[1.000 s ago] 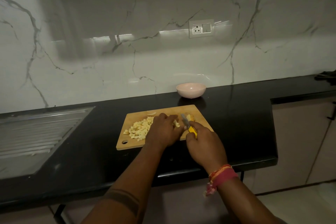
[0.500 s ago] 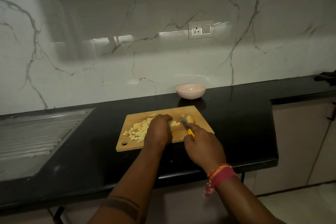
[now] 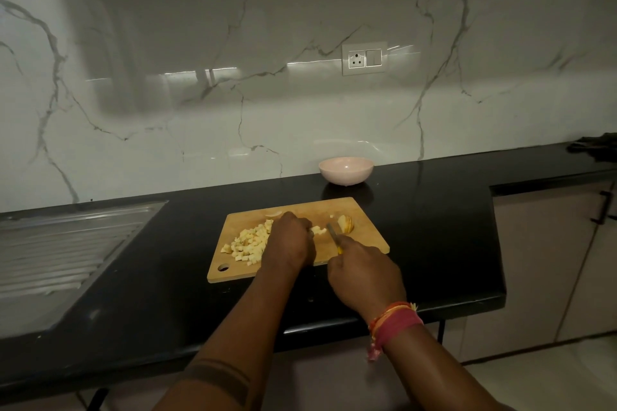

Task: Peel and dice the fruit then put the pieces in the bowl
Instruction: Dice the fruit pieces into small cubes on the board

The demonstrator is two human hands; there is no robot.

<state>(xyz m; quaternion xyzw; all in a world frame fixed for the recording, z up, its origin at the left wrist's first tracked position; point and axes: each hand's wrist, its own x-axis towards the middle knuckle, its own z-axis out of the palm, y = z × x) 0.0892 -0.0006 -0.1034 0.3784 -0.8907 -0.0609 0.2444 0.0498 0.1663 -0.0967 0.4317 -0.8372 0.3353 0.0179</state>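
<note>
A wooden cutting board [image 3: 367, 237] lies on the black counter. A heap of pale diced fruit [image 3: 248, 243] covers its left half, and an uncut wedge of fruit [image 3: 345, 223] with skin sits near the back right. My left hand [image 3: 292, 240] rests on the board with curled fingers over a few small fruit pieces [image 3: 319, 230]; what it holds is hidden. My right hand [image 3: 364, 274] grips a yellow-handled knife [image 3: 334, 233], its blade pointing down at the board between the pieces and the wedge. A pink bowl [image 3: 346, 170] stands behind the board, apparently empty.
A steel sink drainboard [image 3: 66, 243] is set into the counter at the left. The counter's front edge [image 3: 384, 317] runs under my wrists and ends at the right near cabinet doors [image 3: 551, 260]. A dark object [image 3: 597, 147] lies at the far right.
My left hand has shifted left toward the diced heap, uncovering a few pieces. The knife has moved left, away from the wedge, and its blade now stands lower on the board.
</note>
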